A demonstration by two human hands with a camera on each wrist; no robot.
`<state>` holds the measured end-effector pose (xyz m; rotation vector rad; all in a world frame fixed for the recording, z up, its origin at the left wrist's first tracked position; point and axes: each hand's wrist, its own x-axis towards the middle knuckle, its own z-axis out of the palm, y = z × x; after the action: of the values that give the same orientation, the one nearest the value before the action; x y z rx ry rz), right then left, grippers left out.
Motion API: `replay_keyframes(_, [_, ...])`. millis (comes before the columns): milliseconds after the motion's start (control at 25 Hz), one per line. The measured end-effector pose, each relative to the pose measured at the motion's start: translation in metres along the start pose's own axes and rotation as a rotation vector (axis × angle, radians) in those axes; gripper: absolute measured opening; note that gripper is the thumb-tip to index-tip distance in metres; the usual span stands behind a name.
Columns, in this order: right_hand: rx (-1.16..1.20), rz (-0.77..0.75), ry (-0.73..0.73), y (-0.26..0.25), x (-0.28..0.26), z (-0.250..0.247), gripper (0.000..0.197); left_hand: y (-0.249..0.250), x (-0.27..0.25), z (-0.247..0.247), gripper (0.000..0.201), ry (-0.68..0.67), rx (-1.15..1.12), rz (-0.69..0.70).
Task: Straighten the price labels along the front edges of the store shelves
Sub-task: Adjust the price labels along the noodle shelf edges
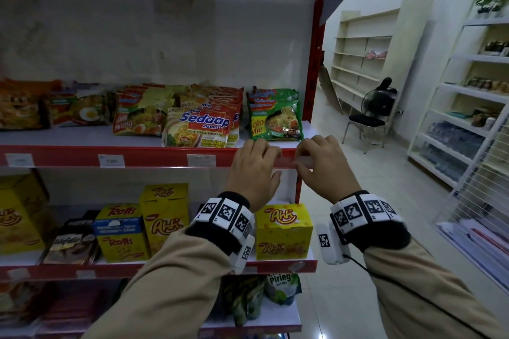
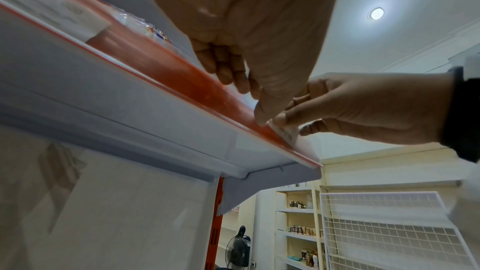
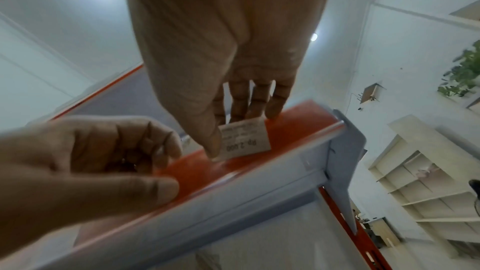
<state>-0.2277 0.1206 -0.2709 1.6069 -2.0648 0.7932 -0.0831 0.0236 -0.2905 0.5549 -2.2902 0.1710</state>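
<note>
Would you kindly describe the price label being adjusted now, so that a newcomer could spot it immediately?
Start at the noodle shelf's red front strip and follow it to its right end, below the green Soto Mie packet. The price label sits there, pinched by the right hand. Unlike the other labels along the strip, it is tilted, with both hands on it.

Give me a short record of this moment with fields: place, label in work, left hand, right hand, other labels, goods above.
place: red front strip of the noodle shelf, right end
label in work: white price label, printed Rp 2.000, tilted on the strip
left hand: left hand grips the strip beside the label
right hand: right hand pinches the label
other labels: three more labels to the left
goods above: green Soto Mie packet
</note>
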Motion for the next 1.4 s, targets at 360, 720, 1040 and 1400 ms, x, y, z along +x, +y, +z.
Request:
replay_keyframes(360, [0.754, 0.196, 0.226, -0.008, 0.01, -0.014, 0.016, 0.0, 0.002, 0.007, 0.024, 0.09, -0.199, -0.09])
replay_keyframes(720, [0.736, 0.118, 0.229, -0.026, 0.001, -0.001, 0.018, -0.004, 0.007, 0.007, 0.009, 0.119, -0.303, -0.124])
replay_keyframes(1040, [0.307, 0.061, 0.244, -0.011, 0.008, -0.016, 0.014, -0.003, 0.004, 0.003, 0.019, 0.071, -0.226, -0.087])
replay_keyframes(1400, [0.257, 0.104, 0.097, -0.001, 0.003, -0.007, 0.012, -0.001, 0.01, 0.002, 0.017, -0.013, -0.132, -0.088])
